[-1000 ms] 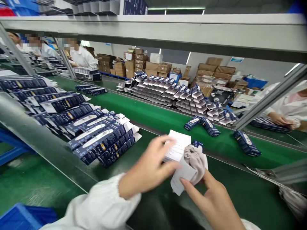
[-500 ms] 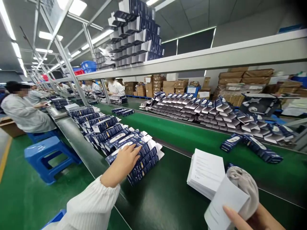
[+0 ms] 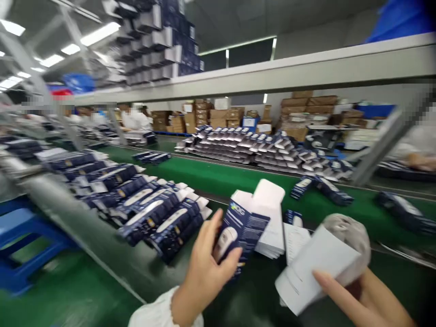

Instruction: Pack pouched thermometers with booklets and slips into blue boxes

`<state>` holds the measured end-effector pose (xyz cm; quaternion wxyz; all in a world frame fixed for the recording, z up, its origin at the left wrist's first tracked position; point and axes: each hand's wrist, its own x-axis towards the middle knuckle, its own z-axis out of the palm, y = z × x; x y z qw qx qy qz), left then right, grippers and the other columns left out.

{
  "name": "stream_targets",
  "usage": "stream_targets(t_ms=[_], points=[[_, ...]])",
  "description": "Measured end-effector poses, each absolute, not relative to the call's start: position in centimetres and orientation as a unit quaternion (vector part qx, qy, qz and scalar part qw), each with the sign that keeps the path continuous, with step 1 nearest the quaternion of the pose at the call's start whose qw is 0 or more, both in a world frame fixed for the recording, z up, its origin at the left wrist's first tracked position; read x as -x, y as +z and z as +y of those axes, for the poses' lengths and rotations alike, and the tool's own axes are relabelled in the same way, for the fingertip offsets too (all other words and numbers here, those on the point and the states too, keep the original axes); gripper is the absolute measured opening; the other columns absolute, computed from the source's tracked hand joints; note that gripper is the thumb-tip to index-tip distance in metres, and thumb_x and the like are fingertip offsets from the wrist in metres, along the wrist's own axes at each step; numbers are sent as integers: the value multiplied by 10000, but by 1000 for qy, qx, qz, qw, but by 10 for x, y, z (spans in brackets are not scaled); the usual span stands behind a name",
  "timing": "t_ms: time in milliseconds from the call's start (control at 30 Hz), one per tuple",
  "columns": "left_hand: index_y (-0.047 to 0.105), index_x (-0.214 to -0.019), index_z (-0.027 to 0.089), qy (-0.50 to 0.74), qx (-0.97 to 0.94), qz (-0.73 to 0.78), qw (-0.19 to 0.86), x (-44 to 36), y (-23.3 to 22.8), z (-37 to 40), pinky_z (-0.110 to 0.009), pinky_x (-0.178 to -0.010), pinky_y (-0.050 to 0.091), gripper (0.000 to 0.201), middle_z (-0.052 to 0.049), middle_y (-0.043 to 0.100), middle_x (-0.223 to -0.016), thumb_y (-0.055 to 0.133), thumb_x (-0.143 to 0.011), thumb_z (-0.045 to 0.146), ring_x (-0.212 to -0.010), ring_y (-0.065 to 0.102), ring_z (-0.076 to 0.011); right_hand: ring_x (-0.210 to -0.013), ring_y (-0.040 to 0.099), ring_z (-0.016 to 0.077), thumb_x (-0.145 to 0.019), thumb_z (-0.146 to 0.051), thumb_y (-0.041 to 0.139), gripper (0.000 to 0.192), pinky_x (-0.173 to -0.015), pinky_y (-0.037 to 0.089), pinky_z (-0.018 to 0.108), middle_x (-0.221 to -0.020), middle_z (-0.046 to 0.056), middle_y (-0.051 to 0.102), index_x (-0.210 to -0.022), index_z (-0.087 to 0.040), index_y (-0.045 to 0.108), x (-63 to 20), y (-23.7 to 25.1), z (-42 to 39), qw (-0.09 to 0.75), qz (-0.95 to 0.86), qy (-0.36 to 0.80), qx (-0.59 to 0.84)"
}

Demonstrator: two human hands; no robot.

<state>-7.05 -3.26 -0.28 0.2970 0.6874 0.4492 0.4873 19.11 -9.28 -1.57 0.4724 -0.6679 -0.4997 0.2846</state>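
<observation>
My left hand [image 3: 211, 261] is wrapped round a dark blue printed carton [image 3: 235, 222], tilted up with its white end flap standing open. In my right hand [image 3: 354, 290] are a folded white paper leaflet [image 3: 320, 263] and a greyish, soft-looking wrapped bundle [image 3: 350, 236] behind it; what lies inside the bundle is hidden. The thumb presses on the leaflet. Behind the raised carton rests a stack of white leaflets [image 3: 270, 247], partly covered. Left of my left hand, rows of similar blue cartons [image 3: 177, 222] lie on the dark green bench.
A green conveyor belt [image 3: 204, 175] runs behind the bench, with loose cartons [image 3: 332, 190] on it. Beyond is a long pile of open cartons [image 3: 235, 143]. A metal shelf beam [image 3: 238, 77] crosses overhead. A blue stool [image 3: 23, 245] stands at left. Co-workers sit farther back.
My left hand has taken a carton from the rows and brought it right, in front of the leaflet stack. My right hand still holds the leaflet and bundle. The view has swung right.
</observation>
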Motion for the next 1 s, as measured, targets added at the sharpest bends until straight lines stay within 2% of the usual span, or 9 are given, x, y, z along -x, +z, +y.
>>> stream_targets(t_ms=[167,233,300,400,467,533,667,800,1000], points=[[473,-983,229,429,-613,259,611,-23,-37,-44,-358,-941,448,202,-68,489,-1195,600,-848,310,-1095,539,-198,-968,624,275,-832,-371,589,457,-825,535,379,-1095,83,637,-1239,-189,487,-203,23,-106,400,-581,194,681],[430,-843,212,364,-583,199,698,-40,-35,-39,-319,-870,467,201,-49,531,-1107,600,-850,319,-1011,566,-173,-909,636,260,-827,-346,591,445,-788,539,373,-1048,75,646,-1228,-179,499,-215,27,-111,376,-577,188,700],[407,-822,214,324,-583,183,722,-52,-31,-32,-296,-821,471,262,-18,557,-967,652,-813,305,-933,578,-155,-881,643,260,-812,-352,607,427,-759,547,373,-1020,75,656,-1190,-170,527,-231,29,-119,379,-565,201,705],[402,-1046,243,347,-593,209,696,-64,-28,-26,-345,-917,447,358,-37,578,-1058,663,-802,259,-1023,575,-174,-887,652,276,-787,-423,645,402,-727,561,367,-1012,82,672,-1097,-176,576,-258,39,-129,447,-519,235,689],[265,-1303,282,345,-618,216,673,-71,-30,-27,-401,-1023,386,618,-84,535,-1251,644,-816,247,-1176,518,-202,-880,656,293,-762,-506,658,418,-690,569,367,-996,90,681,-1022,-184,601,-270,51,-130,507,-481,264,665],[182,-1403,303,335,-671,220,624,-77,-36,-31,-429,-1072,340,727,-94,477,-1352,628,-829,268,-1261,455,-225,-874,655,302,-744,-544,666,436,-670,572,370,-978,92,683,-993,-191,601,-272,62,-126,545,-464,264,646],[367,-1312,283,373,-762,241,471,-84,-49,-41,-432,-1022,389,526,-81,499,-1304,602,-841,299,-1219,479,-252,-800,654,258,-757,-428,692,369,-659,559,346,-918,68,670,-1013,-195,563,-249,72,-113,528,-503,144,669],[320,-1299,277,407,-779,249,406,-90,-47,-47,-425,-985,406,535,-84,488,-1240,597,-842,267,-1163,492,-238,-926,606,260,-802,-346,642,297,-798,506,377,-984,72,626,-1040,-197,544,-222,53,-109,464,-532,29,708],[347,-1278,238,442,-783,214,383,-98,-21,-39,-388,-981,390,522,-80,456,-1201,589,-819,183,-1147,456,-222,-1133,503,263,-851,-322,600,340,-958,425,401,-1142,70,571,-1160,-210,516,-214,25,-110,451,-554,81,695]])
